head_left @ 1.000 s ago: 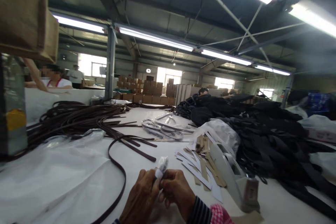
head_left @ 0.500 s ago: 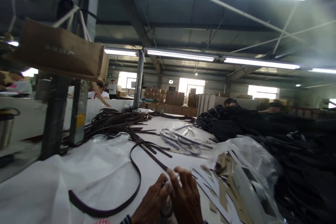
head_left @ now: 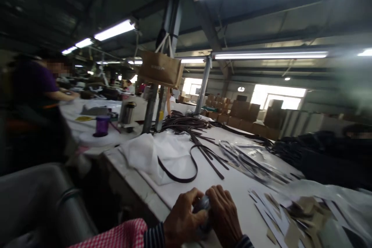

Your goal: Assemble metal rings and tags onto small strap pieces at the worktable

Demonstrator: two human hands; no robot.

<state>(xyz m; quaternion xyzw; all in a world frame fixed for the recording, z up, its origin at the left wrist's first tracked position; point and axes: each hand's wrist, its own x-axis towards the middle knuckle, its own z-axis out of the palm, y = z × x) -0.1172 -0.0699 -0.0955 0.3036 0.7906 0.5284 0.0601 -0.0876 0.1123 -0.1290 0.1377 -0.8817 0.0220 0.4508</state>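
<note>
Near the table's front edge, my left hand (head_left: 186,215) is wrapped round a rounded grey object (head_left: 204,205), its thumb and fingers curved about the near side. My right hand (head_left: 223,211) presses against the same object from the right, fingers bent and together. The object's lower part is dim and partly hidden by the hands. Beyond them a dark strap (head_left: 186,180) curves over the white table (head_left: 232,180). A pile of dark straps (head_left: 186,122) lies farther back. To the right are cut strips (head_left: 270,213) of white and tan material.
White cloth (head_left: 142,153) covers the table's left corner. Dark fabric (head_left: 316,157) is heaped at the right. A brown bag (head_left: 159,68) hangs from a post. At the left a person in purple (head_left: 31,81) stands by another table with a purple container (head_left: 102,124). A grey bin (head_left: 37,197) is below.
The view has swung left, bringing the person in purple and the bin into sight. Both hands are still together round the object, which now shows more clearly.
</note>
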